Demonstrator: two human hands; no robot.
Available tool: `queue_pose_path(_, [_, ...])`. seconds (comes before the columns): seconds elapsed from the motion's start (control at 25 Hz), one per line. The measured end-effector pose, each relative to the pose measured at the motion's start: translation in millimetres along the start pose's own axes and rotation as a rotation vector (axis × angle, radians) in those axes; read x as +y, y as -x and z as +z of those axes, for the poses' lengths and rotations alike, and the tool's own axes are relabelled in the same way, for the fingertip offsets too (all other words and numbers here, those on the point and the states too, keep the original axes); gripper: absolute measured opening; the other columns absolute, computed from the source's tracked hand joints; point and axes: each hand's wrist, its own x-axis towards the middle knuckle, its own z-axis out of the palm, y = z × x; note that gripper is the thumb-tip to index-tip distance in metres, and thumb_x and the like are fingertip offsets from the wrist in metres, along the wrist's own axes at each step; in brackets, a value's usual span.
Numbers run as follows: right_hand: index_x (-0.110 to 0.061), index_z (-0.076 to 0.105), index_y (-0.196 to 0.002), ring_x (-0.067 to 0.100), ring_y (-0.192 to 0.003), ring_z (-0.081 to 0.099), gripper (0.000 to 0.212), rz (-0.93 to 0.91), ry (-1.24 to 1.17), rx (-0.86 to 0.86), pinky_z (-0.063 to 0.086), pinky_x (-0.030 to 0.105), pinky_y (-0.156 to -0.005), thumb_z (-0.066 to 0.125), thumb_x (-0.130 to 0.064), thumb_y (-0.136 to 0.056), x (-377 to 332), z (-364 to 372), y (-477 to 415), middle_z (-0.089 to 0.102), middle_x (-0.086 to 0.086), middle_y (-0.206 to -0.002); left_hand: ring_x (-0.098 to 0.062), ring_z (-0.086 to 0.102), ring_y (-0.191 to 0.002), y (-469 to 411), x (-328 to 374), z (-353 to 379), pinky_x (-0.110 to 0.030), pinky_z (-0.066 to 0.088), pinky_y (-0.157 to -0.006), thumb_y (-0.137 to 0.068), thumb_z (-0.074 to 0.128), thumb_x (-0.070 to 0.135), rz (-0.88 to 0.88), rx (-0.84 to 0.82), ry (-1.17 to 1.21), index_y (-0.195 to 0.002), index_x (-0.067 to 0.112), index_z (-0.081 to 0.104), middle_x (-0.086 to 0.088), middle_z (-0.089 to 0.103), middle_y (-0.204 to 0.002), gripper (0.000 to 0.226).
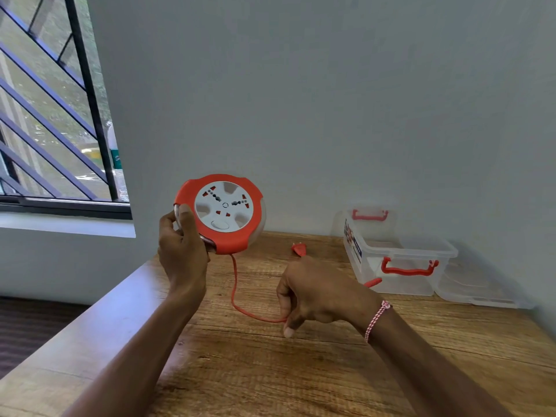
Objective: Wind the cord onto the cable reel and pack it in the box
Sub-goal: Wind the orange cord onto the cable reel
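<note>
My left hand (182, 251) grips the round orange-and-white cable reel (222, 212) by its left edge and holds it upright above the wooden table (270, 371). An orange cord (234, 284) hangs from the reel's bottom and curves right into my right hand (313, 293), which is closed on it just above the table. Beyond that hand the orange plug (299, 248) lies on the table. The clear plastic box (391, 254) with orange handles stands open at the back right.
The box's clear lid (478, 290) lies flat to the right of the box, against the wall. A barred window (54, 115) is at the left. The table's left edge drops off to the floor.
</note>
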Motion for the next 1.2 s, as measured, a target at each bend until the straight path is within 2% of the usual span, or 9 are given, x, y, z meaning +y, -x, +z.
queue_pose_path(0.16, [-0.024, 0.071, -0.067, 0.0, -0.072, 0.066, 0.026, 0.119, -0.057, -0.035, 0.053, 0.026, -0.068, 0.097, -0.031, -0.064, 12, 0, 2, 0.071, -0.014, -0.068, -0.032, 0.077, -0.095, -6, 0, -4, -0.05, 0.065, -0.078, -0.104, 0.039, 0.064, -0.03, 0.074, 0.023, -0.133, 0.019, 0.054, -0.008, 0.074, -0.115, 0.056])
queue_pose_path(0.4, [-0.019, 0.071, -0.075, 0.017, -0.053, 0.069, 0.035, 0.208, -0.467, -0.037, 0.052, 0.022, -0.047, 0.102, -0.021, -0.059, 32, -2, 8, 0.073, 0.004, -0.063, -0.029, 0.077, -0.096, -6, -1, -4, -0.047, 0.065, -0.078, -0.104, 0.039, 0.064, -0.046, 0.073, 0.027, -0.136, 0.02, 0.053, -0.006, 0.073, -0.119, 0.057])
queue_pose_path(0.6, [-0.018, 0.073, -0.087, 0.01, -0.038, 0.058, 0.051, 0.228, -0.556, 0.099, 0.043, 0.019, -0.038, 0.103, -0.038, -0.051, 31, 18, -1, 0.065, -0.003, -0.049, -0.032, 0.076, -0.09, -2, -3, -1, -0.028, 0.06, -0.058, -0.106, 0.04, 0.06, -0.041, -0.009, 0.067, -0.135, 0.019, 0.052, -0.007, 0.073, -0.114, 0.051])
queue_pose_path(0.72, [-0.023, 0.074, -0.084, 0.001, -0.048, 0.052, 0.052, 0.197, -0.416, 0.196, 0.035, 0.014, -0.042, 0.097, -0.055, -0.05, 28, 28, -9, 0.06, -0.01, -0.056, -0.028, 0.075, -0.086, 3, -3, 1, -0.021, 0.056, -0.05, -0.107, 0.041, 0.056, -0.042, -0.077, 0.112, -0.134, 0.018, 0.053, -0.007, 0.073, -0.112, 0.048])
queue_pose_path(0.84, [-0.026, 0.075, -0.081, 0.002, -0.058, 0.051, 0.049, 0.178, -0.202, 0.377, 0.034, 0.019, -0.052, 0.081, -0.072, -0.064, 28, 21, -11, 0.057, -0.013, -0.063, -0.022, 0.072, -0.076, 9, -3, 4, -0.018, 0.052, -0.044, -0.108, 0.042, 0.053, -0.023, -0.147, 0.118, -0.128, 0.02, 0.054, -0.006, 0.072, -0.102, 0.041])
queue_pose_path(0.96, [-0.025, 0.073, -0.094, 0.003, -0.064, 0.057, 0.041, 0.078, -0.019, 0.788, 0.048, 0.023, -0.058, 0.064, -0.064, -0.089, 28, 7, -3, 0.063, -0.013, -0.076, -0.015, 0.072, -0.063, 16, 0, 7, -0.019, 0.05, -0.042, -0.108, 0.043, 0.051, 0.009, -0.226, 0.12, -0.122, 0.023, 0.055, -0.003, 0.071, -0.092, 0.033])
queue_pose_path(1.04, [-0.022, 0.067, -0.118, 0.01, -0.078, 0.067, 0.039, -0.028, 0.059, 0.965, 0.058, 0.026, -0.062, 0.055, -0.054, -0.099, 22, -1, 2, 0.068, -0.003, -0.103, -0.011, 0.072, -0.061, 20, 3, 9, -0.018, 0.05, -0.042, -0.108, 0.044, 0.05, 0.045, -0.274, 0.12, -0.121, 0.023, 0.055, -0.003, 0.071, -0.09, 0.033])
queue_pose_path(1.12, [-0.026, 0.054, -0.14, 0.017, -0.096, 0.068, 0.043, -0.106, 0.221, 0.955, 0.063, 0.029, -0.065, 0.051, -0.046, -0.103, 17, -4, 2, 0.061, 0.005, -0.128, -0.014, 0.075, -0.067, 25, 8, 9, -0.017, 0.052, -0.045, -0.104, 0.045, 0.053, 0.103, -0.314, 0.126, -0.121, 0.023, 0.057, 0.001, 0.073, -0.09, 0.036])
queue_pose_path(1.2, [-0.03, 0.045, -0.151, 0.025, -0.112, 0.065, 0.053, -0.102, 0.404, 0.858, 0.064, 0.034, -0.069, 0.06, -0.038, -0.101, 14, -3, 1, 0.055, 0.012, -0.14, -0.016, 0.078, -0.076, 31, 14, 8, -0.019, 0.056, -0.05, -0.105, 0.046, 0.055, 0.197, -0.362, 0.104, -0.12, 0.033, 0.057, 0.009, 0.075, -0.091, 0.029])
